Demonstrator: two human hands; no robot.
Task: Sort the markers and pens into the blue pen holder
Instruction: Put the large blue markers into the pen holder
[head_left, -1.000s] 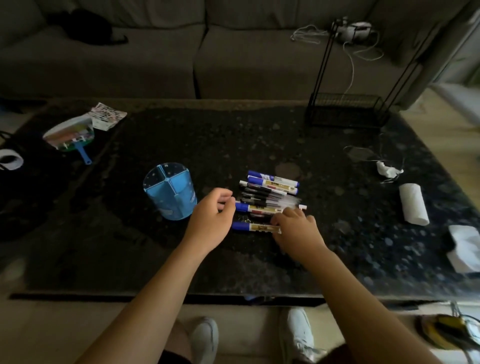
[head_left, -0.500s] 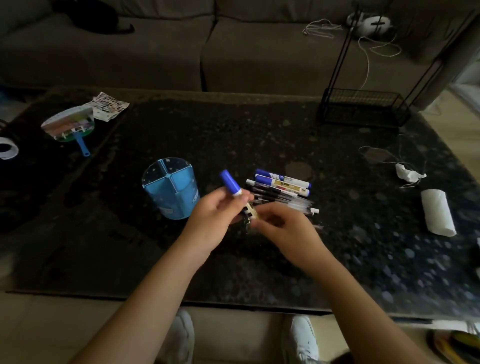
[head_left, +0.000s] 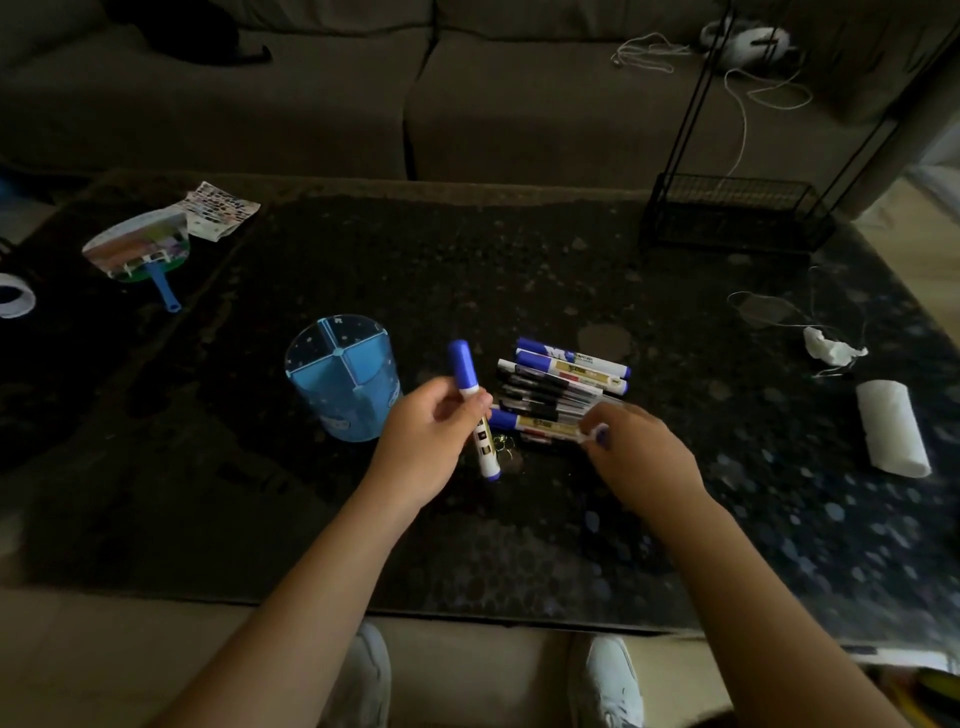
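left hand (head_left: 434, 436) grips a blue-capped white marker (head_left: 471, 406) upright, just right of the round blue divided pen holder (head_left: 344, 383).
right hand (head_left: 641, 453) pinches a second marker's (head_left: 535, 423) end beside the pile of markers and pens (head_left: 563, 385); dark speckled counter (head_left: 467, 270) lies open beyond.

A home living room, dimly lit. A grey sofa (head_left: 415, 104) runs behind the low dark stone bench (head_left: 467, 260). White cables (head_left: 743, 104) trail over its cushions.

My left fingers (head_left: 470, 402) cover the middle of the blue-capped white marker (head_left: 461, 364). My right hand (head_left: 641, 452) blurs, hiding another marker's end. The black pens (head_left: 540, 397) in the pile smear together.
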